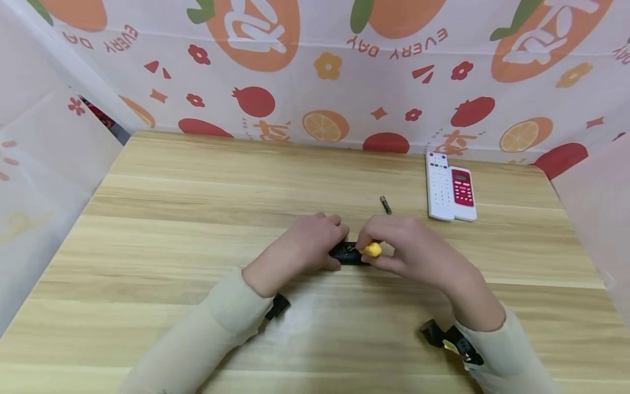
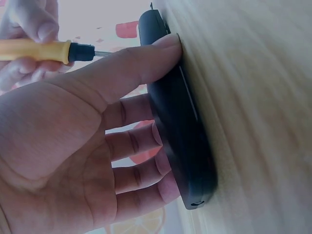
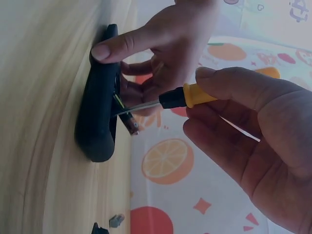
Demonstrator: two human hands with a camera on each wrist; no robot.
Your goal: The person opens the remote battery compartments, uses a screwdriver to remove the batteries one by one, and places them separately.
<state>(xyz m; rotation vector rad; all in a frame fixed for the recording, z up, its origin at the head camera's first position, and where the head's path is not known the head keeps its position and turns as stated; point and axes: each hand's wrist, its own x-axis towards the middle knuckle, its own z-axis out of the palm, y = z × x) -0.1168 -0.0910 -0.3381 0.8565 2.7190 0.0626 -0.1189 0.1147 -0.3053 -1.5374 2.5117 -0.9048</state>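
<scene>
The left hand (image 1: 312, 241) grips with its fingers one oblong black plastic device (image 1: 347, 255); the right hand (image 1: 418, 247) pinches one yellow-handled metal screwdriver (image 1: 373, 250), one copper-ended cylindrical battery (image 3: 130, 125) tilting at its tip. Beyond the fingers lie one similar loose battery (image 1: 385, 205) and two white plastic remotes (image 1: 439, 189) on the wooden table (image 1: 206, 191).

A glossy black, elongated plastic device with rounded ends (image 1: 348, 255) lies lengthwise on the desk (image 1: 206, 241), its open cavity facing up. A dark cylindrical battery with a coppery end (image 3: 128, 123) tilts up out of the device. A yellow-handled screwdriver with a black collar and thin metal shaft (image 3: 175, 97) stands nearly upright above the device, tip at its cavity.
</scene>
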